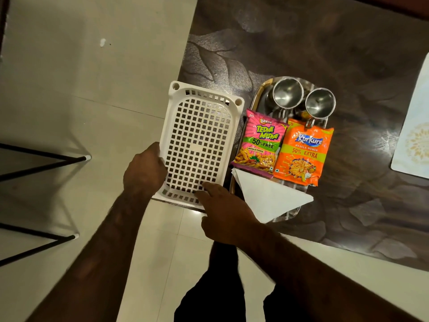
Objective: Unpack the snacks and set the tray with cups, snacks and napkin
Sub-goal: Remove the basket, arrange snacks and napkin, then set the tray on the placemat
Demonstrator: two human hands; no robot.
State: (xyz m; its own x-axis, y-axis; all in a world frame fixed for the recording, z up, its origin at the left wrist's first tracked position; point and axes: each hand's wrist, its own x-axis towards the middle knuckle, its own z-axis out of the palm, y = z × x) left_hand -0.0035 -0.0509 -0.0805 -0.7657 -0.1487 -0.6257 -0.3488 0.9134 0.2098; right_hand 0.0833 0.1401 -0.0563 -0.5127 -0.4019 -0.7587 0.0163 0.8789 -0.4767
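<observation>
Left hand (142, 169) gripping the emptied white perforated basket (197, 142) at the table edge, right hand (222, 210) resting open on its rim, presumably clearing it from the steel tray (256, 94) bearing two steel cups (287, 92), Tedhe Medhe packet (261, 141), Kurkure packet (304, 152) and folded napkin (269, 196).

A home dining area: a dark brown table with a glossy leaf-patterned cover (301, 43) stands on a pale, glossy tiled floor (69, 89), with a white placemat with a gold floral motif (415, 140) at one edge.
</observation>
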